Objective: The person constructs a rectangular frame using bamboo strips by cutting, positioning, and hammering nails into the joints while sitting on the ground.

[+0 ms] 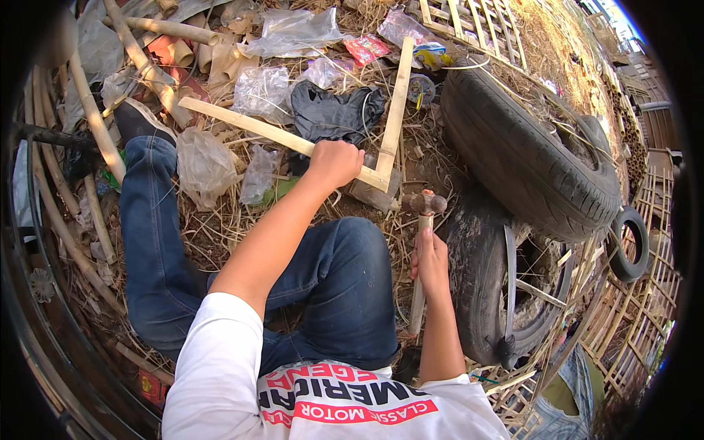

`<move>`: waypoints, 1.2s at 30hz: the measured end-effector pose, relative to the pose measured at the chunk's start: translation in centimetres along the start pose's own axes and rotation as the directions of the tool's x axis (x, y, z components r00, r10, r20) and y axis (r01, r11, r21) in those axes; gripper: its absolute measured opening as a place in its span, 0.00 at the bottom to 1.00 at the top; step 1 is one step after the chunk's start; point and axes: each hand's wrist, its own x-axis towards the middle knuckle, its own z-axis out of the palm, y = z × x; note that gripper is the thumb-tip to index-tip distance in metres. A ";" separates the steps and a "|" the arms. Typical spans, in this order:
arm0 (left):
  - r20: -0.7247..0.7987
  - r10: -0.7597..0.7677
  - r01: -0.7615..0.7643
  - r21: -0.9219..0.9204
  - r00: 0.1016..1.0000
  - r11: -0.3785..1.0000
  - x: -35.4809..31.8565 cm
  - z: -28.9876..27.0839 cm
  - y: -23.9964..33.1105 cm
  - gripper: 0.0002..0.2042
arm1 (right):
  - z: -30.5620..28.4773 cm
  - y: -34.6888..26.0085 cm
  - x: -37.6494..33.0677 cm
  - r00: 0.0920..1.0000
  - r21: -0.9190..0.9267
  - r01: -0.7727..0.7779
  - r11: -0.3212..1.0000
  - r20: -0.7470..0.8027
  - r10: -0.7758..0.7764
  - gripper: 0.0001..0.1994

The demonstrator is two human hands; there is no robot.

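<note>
My left hand [337, 163] is closed round a flat bamboo strip [249, 126], close to where it meets a second bamboo strip [398, 103]. The two strips join at a corner, forming an angled V that opens away from me. Under that corner sits a low block [372, 192], mostly covered, its kind unclear. To the right, my right hand [430, 258] grips the wooden handle of a hammer [425, 202]. Its rusty head points up and away from me, just right of the corner and apart from the strips.
Worn tyres [528, 154] lie at the right, one on the other, with a smaller tyre [629, 244] beyond. Bamboo lattice panels [631, 315] stand at the far right. A black plastic bag [334, 110] and clear plastic litter lie ahead. Bamboo poles [95, 132] crowd the left.
</note>
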 end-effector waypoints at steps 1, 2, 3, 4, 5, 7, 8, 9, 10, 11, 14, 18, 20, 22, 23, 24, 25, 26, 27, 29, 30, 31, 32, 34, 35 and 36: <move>-0.005 -0.020 0.020 0.027 1.000 0.999 -0.5 0.8 -0.1 0.22 | -0.1 0.2 0.0 1.000 0.011 0.008 1.000 0.014 -0.008 0.23; -0.033 -0.065 0.065 0.003 0.997 0.998 -0.6 1.3 0.1 0.22 | -0.3 0.2 0.0 1.000 -0.003 0.005 1.000 0.023 -0.005 0.23; -0.053 -0.066 0.067 0.009 0.996 0.998 -0.6 1.8 0.0 0.22 | -0.4 0.2 0.1 0.999 -0.017 0.004 1.000 0.032 -0.003 0.24; -0.074 -0.069 0.070 0.015 0.995 0.997 -0.5 2.2 -0.1 0.22 | -0.5 0.0 0.2 0.999 -0.032 0.002 0.999 0.043 -0.001 0.24; -0.092 -0.068 0.070 0.018 0.993 0.997 -0.5 2.2 0.1 0.22 | -0.5 0.0 0.5 0.999 -0.049 0.009 0.999 0.045 -0.006 0.24; -0.070 -0.077 0.079 0.030 0.995 0.996 -0.5 2.1 0.2 0.21 | -0.5 -0.3 1.3 0.998 -0.085 0.022 0.996 0.052 -0.018 0.24; -0.060 -0.085 0.087 0.037 0.995 0.996 -0.5 2.0 0.3 0.21 | -0.3 -0.5 1.6 0.998 -0.077 0.035 0.996 0.056 -0.031 0.24; -0.058 -0.081 0.084 0.044 0.995 0.996 -0.5 2.0 0.4 0.21 | -0.2 -0.7 1.9 0.997 -0.070 0.049 0.996 0.059 -0.045 0.23; -0.056 -0.078 0.081 0.051 0.995 0.995 -0.5 1.9 0.5 0.21 | 0.0 -1.0 2.2 0.996 -0.062 0.062 0.996 0.063 -0.058 0.23; -0.050 -0.078 0.080 0.054 0.996 0.995 -0.6 2.1 0.7 0.21 | 0.1 -0.7 2.8 0.991 -0.091 0.123 0.988 0.064 -0.118 0.23; -0.051 -0.129 0.132 0.058 0.990 0.990 -0.4 2.1 0.5 0.20 | 0.8 -0.2 4.4 0.964 -0.165 0.263 0.950 0.069 -0.255 0.22; -0.034 -0.137 0.138 0.042 0.990 0.990 -0.3 2.1 0.3 0.20 | 1.7 -1.5 5.1 0.985 -0.222 0.172 0.960 0.052 -0.164 0.24; -0.005 -0.138 0.138 0.032 0.990 0.990 -0.2 2.2 0.3 0.20 | 2.0 -0.5 5.5 0.991 -0.182 0.136 0.974 0.022 -0.134 0.23; 0.008 -0.125 0.125 -0.001 0.992 0.992 0.0 1.9 0.7 0.21 | 1.4 0.8 5.5 0.990 -0.160 0.138 0.978 0.003 -0.139 0.22; 0.021 -0.123 0.124 -0.015 0.992 0.992 -0.2 1.4 0.8 0.22 | 1.4 0.9 5.0 0.991 -0.147 0.133 0.980 -0.002 -0.135 0.21; 0.097 -0.144 0.147 -0.032 0.985 0.989 0.0 0.8 0.8 0.22 | 1.0 0.9 4.7 1.000 -0.055 0.014 0.998 0.011 -0.013 0.19; 0.124 -0.149 0.155 -0.041 0.981 0.987 0.2 0.1 0.6 0.22 | 0.7 0.7 4.4 1.000 -0.054 0.020 0.998 -0.002 -0.020 0.19; 0.157 -0.147 0.157 -0.052 0.977 0.986 0.3 -1.0 0.7 0.22 | 0.4 0.7 3.9 1.000 -0.052 0.020 0.998 -0.022 -0.021 0.19; 0.187 -0.152 0.165 -0.059 0.971 0.985 0.4 -2.5 0.6 0.22 | 0.4 0.5 3.5 0.999 -0.049 0.023 0.999 -0.034 -0.025 0.19; 0.225 -0.161 0.190 -0.111 0.961 0.976 0.8 -5.3 -0.3 0.23 | 0.4 0.2 2.8 0.999 -0.037 0.005 0.999 -0.032 -0.006 0.18; 0.329 -0.155 0.207 -0.131 0.932 0.969 1.5 -7.5 0.0 0.23 | 0.0 0.6 2.8 0.999 -0.039 0.014 0.999 -0.043 -0.016 0.18; 0.426 -0.149 0.229 -0.144 0.893 0.963 2.1 -9.9 0.2 0.23 | -0.3 1.1 2.8 0.998 -0.037 0.027 0.999 -0.049 -0.029 0.18; 0.447 -0.090 0.193 -0.189 0.890 0.963 2.8 -11.6 -0.3 0.23 | -0.4 1.4 2.7 0.998 -0.055 0.025 0.998 -0.055 -0.028 0.19; 0.437 -0.022 0.161 -0.285 0.899 0.945 2.9 -15.5 0.5 0.25 | -0.6 2.2 2.9 0.997 -0.091 0.018 0.996 -0.075 -0.024 0.20; 0.456 -0.061 0.220 -0.305 0.888 0.926 3.4 -16.4 -0.2 0.24 | -0.4 3.1 3.2 0.994 -0.121 0.032 0.992 -0.097 -0.044 0.20; 0.469 -0.033 0.206 -0.323 0.883 0.924 3.7 -17.8 -0.2 0.24 | -0.4 4.7 3.8 0.990 -0.151 0.042 0.988 -0.129 -0.062 0.21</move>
